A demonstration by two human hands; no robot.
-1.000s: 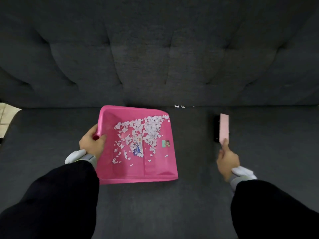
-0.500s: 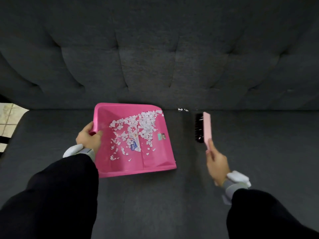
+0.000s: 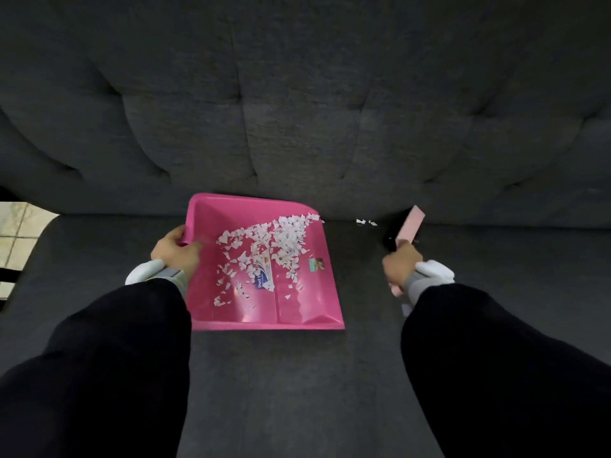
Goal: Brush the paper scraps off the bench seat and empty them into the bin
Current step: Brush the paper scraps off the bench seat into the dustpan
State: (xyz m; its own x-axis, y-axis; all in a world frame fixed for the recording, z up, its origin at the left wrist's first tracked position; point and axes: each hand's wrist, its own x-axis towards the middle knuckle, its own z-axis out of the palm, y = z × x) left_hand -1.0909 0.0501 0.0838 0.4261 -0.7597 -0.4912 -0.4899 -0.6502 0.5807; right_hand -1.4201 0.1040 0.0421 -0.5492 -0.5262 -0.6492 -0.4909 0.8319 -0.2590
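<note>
A pink dustpan (image 3: 307, 312) lies on the dark grey bench seat (image 3: 297, 391), its open lip toward the right. Several white paper scraps (image 3: 281, 242) are piled inside it around a printed label. My left hand (image 3: 175, 252) grips the pan's left rim near the handle. My right hand (image 3: 401, 269) holds the handle of a pale pink brush (image 3: 410, 226), whose dark bristles face left near the seat's back crease. A few loose scraps (image 3: 365, 222) lie on the seat between the pan's far corner and the brush.
The tufted grey backrest (image 3: 297, 110) rises right behind the pan. At the far left the seat ends and a tiled floor (image 3: 16, 233) shows. No bin is in view.
The brush moved left, then slid back toward the crease beside the loose scraps, tilting. My left hand keeps hold of the dustpan, which stays in nearly the same place.
</note>
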